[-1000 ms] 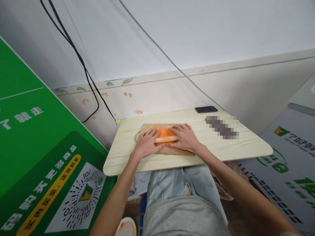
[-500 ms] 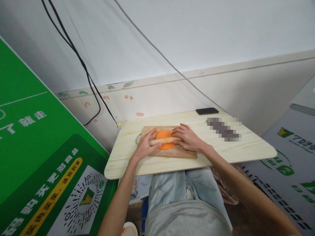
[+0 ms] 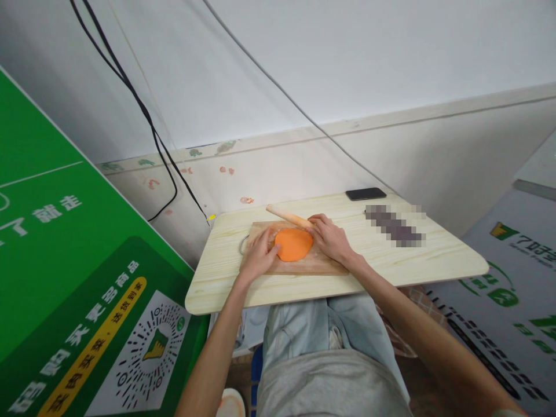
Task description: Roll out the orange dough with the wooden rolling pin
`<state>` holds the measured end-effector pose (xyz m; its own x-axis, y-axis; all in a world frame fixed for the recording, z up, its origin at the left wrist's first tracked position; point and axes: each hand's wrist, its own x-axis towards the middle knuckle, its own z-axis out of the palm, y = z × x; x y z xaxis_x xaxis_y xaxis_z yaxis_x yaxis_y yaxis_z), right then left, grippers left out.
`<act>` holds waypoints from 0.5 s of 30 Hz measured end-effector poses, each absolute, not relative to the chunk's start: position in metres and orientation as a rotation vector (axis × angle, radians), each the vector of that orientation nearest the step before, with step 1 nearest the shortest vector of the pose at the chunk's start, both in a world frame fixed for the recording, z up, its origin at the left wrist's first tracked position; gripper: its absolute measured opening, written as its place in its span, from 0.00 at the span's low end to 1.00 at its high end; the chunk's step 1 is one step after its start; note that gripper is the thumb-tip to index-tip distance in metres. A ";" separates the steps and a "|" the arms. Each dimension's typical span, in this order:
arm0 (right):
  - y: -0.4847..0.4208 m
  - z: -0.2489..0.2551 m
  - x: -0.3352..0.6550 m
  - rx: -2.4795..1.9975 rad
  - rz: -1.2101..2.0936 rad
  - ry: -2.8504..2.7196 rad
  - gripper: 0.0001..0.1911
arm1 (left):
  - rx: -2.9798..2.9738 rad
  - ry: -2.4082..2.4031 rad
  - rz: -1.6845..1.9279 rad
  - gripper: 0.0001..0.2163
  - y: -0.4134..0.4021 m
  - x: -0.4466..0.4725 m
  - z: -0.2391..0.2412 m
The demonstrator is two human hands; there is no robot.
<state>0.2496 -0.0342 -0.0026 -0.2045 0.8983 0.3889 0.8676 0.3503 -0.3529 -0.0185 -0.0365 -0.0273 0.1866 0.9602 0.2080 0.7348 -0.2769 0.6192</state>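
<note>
A flat, roundish sheet of orange dough (image 3: 293,245) lies on the wooden cutting board (image 3: 299,267). At its left edge is my left hand (image 3: 257,255), the thumb on the rim and the fingers curled along the side, gripping the dough there. My right hand (image 3: 332,238) is closed around the right end of a thin wooden rolling pin (image 3: 286,216). The pin is tilted, its free end pointing to the far left beyond the board, off the dough. Part of the pin is hidden inside my right hand.
The board sits on a pale wood table (image 3: 403,263). A metal handle (image 3: 243,244) shows at the board's left. A black phone (image 3: 366,194) lies near the wall, beside a blurred-out dark item (image 3: 393,225). Green panel (image 3: 87,249) at left; cables hang along the wall.
The rolling pin has come off the dough and swung away to the far side, now in my right hand only. My left hand has let go of the pin and taken the dough's edge.
</note>
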 end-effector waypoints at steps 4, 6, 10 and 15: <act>-0.030 -0.001 0.254 -1.557 0.066 -2.056 0.21 | 2.195 1.627 0.705 0.32 -0.050 -0.015 -0.020; -0.028 -0.001 0.256 -1.570 0.066 -2.044 0.21 | 2.256 1.622 0.668 0.37 -0.055 -0.015 -0.019; -0.026 -0.004 0.260 -1.577 0.043 -2.010 0.22 | 2.282 1.639 0.665 0.45 -0.059 -0.012 -0.018; -0.027 -0.007 0.260 -1.596 0.039 -2.012 0.21 | 2.290 1.699 0.739 0.51 -0.060 -0.006 -0.019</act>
